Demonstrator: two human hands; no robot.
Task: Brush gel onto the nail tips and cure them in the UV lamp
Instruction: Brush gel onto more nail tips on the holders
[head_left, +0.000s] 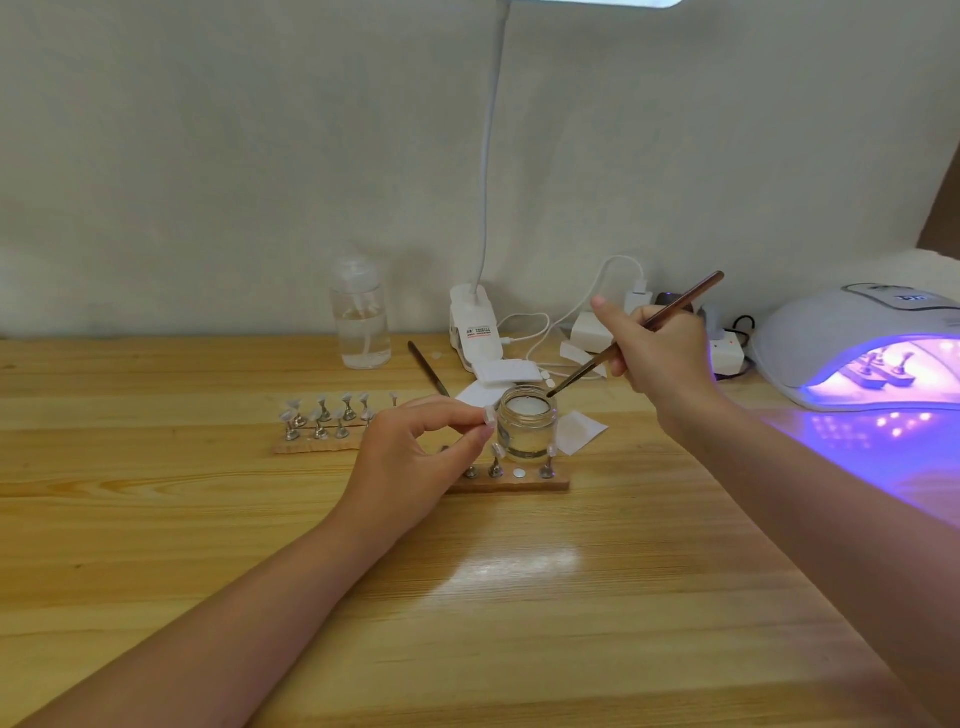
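While the left hand (415, 447) pinched a nail tip (488, 415) in its fingers, the right hand (657, 345) gripped the brush (631, 338) over the gel jar (527, 426), apparently loading gel before coating that tip.

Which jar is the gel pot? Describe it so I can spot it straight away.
Start from the glowing UV lamp at the table's right edge and move left to the middle. The gel jar stands behind the near wooden stand. It is short, open and clear, unlike the tall bottle.
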